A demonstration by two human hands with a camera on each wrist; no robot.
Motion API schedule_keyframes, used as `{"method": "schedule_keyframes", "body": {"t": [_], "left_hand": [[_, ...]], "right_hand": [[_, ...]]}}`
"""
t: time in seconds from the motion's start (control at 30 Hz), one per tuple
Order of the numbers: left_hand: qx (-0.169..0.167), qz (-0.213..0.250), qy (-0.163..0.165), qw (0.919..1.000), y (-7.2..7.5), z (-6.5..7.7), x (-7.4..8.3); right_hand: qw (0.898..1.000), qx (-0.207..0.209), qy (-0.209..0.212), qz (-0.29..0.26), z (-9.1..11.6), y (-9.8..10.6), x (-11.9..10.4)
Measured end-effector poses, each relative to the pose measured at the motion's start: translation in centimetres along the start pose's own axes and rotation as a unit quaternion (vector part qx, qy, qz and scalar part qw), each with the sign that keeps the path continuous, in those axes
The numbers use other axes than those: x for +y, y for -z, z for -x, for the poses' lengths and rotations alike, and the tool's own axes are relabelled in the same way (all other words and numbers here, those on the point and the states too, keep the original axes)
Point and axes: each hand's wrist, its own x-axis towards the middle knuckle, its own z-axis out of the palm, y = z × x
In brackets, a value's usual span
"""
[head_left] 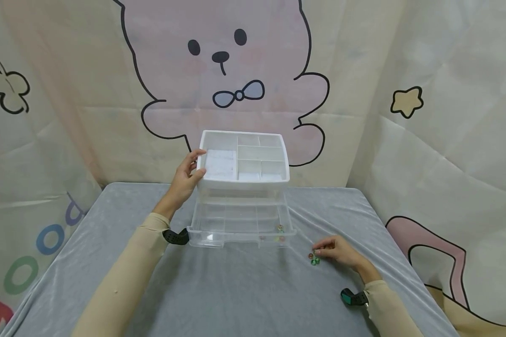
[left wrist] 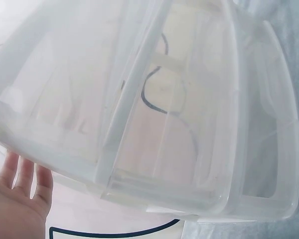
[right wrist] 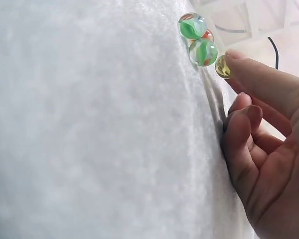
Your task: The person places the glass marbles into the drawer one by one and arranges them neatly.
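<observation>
A clear plastic drawer box (head_left: 244, 192) with a white compartmented top tray (head_left: 263, 153) stands on the table, its lower drawer (head_left: 240, 236) pulled out towards me. My left hand (head_left: 184, 177) grips the left rim of the top; in the left wrist view the same hand (left wrist: 22, 199) shows fingers at the box's edge. Several marbles (head_left: 280, 238) lie in the drawer's right part. On the cloth right of the box, my right hand (head_left: 339, 251) pinches a yellow marble (right wrist: 223, 66) between thumb and forefinger. Green-swirled marbles (right wrist: 203, 52) and a partly hidden red one lie close by.
Grey cloth (head_left: 236, 290) with soft creases covers the table. A curtain (head_left: 354, 70) with cartoon drawings hangs behind and at both sides. Each wrist wears a black band (head_left: 354, 297).
</observation>
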Motion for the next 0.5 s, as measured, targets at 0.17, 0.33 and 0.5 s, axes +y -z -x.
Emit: {"method": "schedule_keyframes", "body": {"t": [0.17, 0.33, 0.5], "left_hand": [[-0.001, 0.001, -0.001, 1.0, -0.1, -0.1, 0.0], [-0.001, -0.001, -0.001, 1.0, -0.1, 0.1, 0.1], [-0.002, -0.007, 0.001, 1.0, 0.0, 0.1, 0.2]], "right_hand": [[1.0, 0.005, -0.02, -0.016, 0.2, 0.2, -0.5], [0.999, 0.015, -0.042, -0.019, 0.2, 0.3, -0.8], [0.998, 0.026, -0.057, -0.006, 0.0, 0.5, -1.3]]}}
